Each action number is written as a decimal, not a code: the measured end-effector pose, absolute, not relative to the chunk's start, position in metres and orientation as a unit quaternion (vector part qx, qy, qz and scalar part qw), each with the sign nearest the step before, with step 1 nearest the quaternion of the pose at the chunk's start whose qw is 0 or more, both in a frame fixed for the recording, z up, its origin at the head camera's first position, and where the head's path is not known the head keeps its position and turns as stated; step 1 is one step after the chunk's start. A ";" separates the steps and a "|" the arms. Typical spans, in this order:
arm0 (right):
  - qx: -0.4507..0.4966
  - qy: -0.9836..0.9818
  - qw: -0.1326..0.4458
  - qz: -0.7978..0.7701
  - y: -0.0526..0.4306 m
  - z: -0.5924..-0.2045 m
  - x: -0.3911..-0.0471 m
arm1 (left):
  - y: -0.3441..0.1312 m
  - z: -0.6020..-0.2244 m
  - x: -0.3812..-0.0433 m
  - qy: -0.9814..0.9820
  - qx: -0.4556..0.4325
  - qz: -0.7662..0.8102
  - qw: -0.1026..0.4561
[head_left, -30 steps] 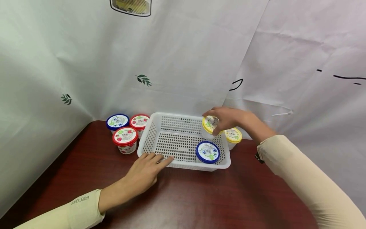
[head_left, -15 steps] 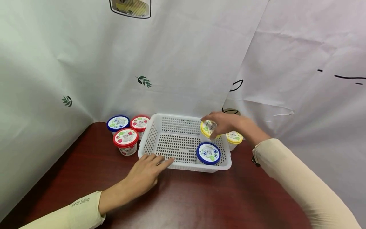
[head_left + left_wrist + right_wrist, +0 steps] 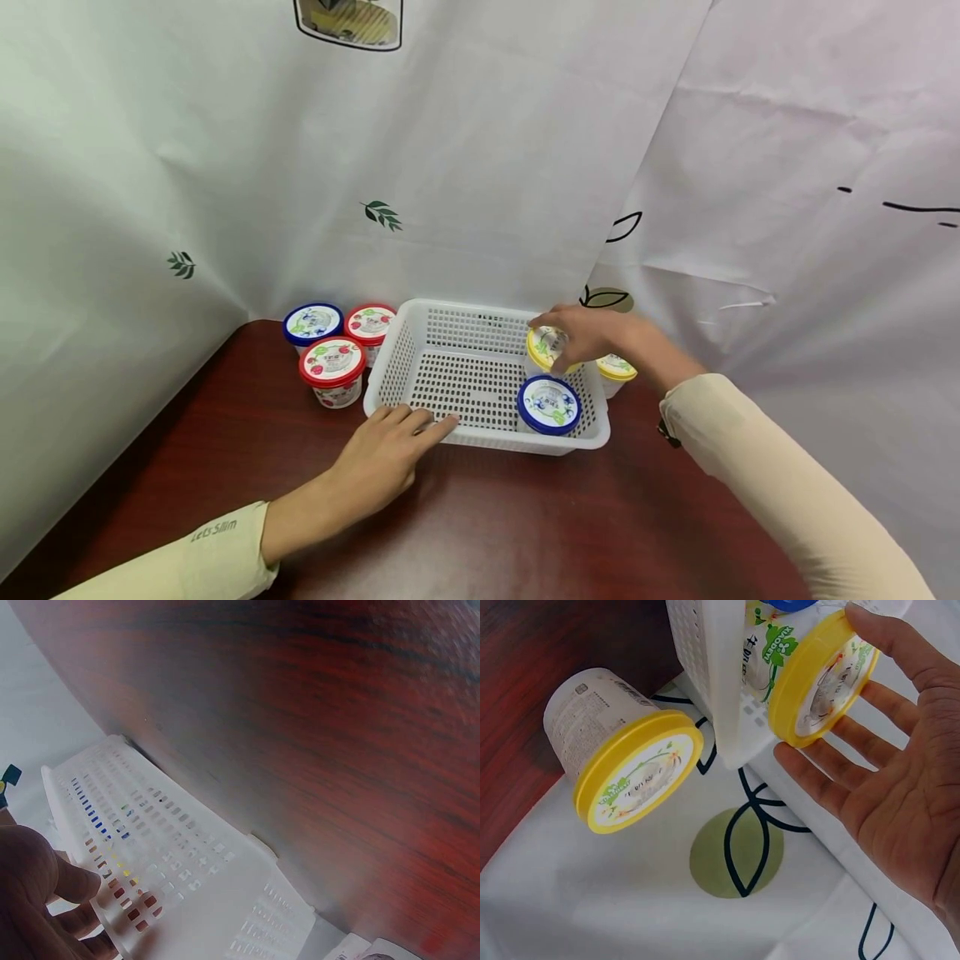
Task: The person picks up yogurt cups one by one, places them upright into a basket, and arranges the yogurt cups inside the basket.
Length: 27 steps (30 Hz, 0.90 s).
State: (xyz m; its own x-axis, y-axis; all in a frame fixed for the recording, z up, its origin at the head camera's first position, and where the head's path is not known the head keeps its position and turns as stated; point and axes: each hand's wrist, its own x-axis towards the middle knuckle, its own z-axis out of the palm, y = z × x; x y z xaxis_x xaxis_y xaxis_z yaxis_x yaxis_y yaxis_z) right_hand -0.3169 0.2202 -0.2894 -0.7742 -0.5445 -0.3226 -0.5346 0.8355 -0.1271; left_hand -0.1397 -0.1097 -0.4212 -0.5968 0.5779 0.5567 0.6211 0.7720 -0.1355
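Note:
A white perforated plastic basket (image 3: pixel 480 435) stands on the table. My left hand (image 3: pixel 378 457) grips its near rim toward the left, with the fingers bent over the edge. In the basket's right end sit a blue-lidded tub (image 3: pixel 549 406) and, behind it, a yellow-lidded tub (image 3: pixel 825 682). My right hand (image 3: pixel 588 333) holds the yellow-lidded tub from above. In the right wrist view the thumb and fingers span opposite sides of its lid. Another yellow-lidded tub (image 3: pixel 622 750) stands just outside the basket's right end, partly hidden by the hand in the head view.
Left of the basket stand two red-lidded tubs, a nearer one (image 3: pixel 333 371) and a farther one (image 3: pixel 369 325), and a blue-lidded tub (image 3: pixel 313 325). A white printed cloth (image 3: pixel 480 167) hangs close behind the basket. The dark red wooden table (image 3: pixel 480 517) extends in front.
My right hand has lowered the yellow-lidded tub into the basket's back right corner, behind the blue-lidded one. The left hand stays on the near rim.

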 end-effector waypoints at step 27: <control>-0.277 0.938 0.201 -0.057 0.223 -0.302 -0.330 | -0.109 -0.422 -0.139 -0.895 -0.335 -0.030 0.292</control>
